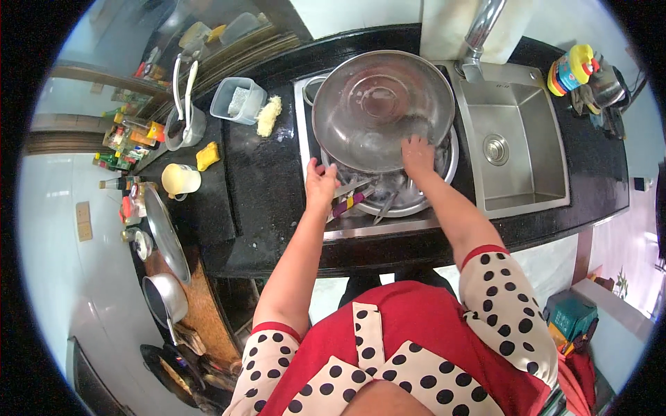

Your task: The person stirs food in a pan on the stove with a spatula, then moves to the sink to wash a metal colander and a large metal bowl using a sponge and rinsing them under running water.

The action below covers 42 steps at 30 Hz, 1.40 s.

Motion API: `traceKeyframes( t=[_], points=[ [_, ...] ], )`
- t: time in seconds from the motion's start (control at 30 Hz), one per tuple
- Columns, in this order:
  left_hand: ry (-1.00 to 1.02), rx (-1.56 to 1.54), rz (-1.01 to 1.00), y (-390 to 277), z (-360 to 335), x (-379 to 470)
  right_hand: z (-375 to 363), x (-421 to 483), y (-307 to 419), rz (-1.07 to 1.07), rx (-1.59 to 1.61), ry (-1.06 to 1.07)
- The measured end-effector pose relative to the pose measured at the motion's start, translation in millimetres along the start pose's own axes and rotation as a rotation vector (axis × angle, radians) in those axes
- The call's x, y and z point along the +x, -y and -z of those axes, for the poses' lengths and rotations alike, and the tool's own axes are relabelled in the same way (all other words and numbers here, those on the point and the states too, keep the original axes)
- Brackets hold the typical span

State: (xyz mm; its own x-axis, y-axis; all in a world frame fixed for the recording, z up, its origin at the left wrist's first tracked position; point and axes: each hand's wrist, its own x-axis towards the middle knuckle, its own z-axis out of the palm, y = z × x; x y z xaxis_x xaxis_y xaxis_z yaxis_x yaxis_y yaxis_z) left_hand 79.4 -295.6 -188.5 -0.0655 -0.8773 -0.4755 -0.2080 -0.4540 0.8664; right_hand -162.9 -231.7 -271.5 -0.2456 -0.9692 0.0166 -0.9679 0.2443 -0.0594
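A large, wet metal wok or pan leans over a round metal basin that holds utensils. My right hand lies against the pan's lower right surface; whether it holds a scrubber is hidden. Beside the pan's lower left edge is my left hand, its thumb and fingers apart, not visibly gripping anything. Knives stick out of the basin next to it, one with a purple and yellow handle. Another utensil's grey handle rests over the basin's front rim.
A steel sink and faucet are at right, with a yellow bottle behind. At left are a plastic container, a loofah-like scrubber, a yellow sponge, a tub and a glass lid.
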Motion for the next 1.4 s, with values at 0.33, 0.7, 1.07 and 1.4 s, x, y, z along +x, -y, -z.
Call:
traceKeyframes(
  t=[0.33,0.7,1.07,1.4],
  points=[
    [0.025,0.006,-0.047,-22.7,16.8,56.4,0.2,-9.1,6.9,0.067,0.360,0.015],
    [-0.001,-0.041,-0.133,49.6,-6.5,-30.3,57.5,10.6,-6.1,-0.063,1.164,0.148],
    [-0.358,-0.020,-0.516,39.2,50.3,-39.5,79.8,15.1,203.4,0.024,1.062,-0.125],
    [-0.481,0.082,-0.459,1.1,103.8,-30.8,87.6,21.6,173.1,0.080,0.607,-0.470]
  ],
)
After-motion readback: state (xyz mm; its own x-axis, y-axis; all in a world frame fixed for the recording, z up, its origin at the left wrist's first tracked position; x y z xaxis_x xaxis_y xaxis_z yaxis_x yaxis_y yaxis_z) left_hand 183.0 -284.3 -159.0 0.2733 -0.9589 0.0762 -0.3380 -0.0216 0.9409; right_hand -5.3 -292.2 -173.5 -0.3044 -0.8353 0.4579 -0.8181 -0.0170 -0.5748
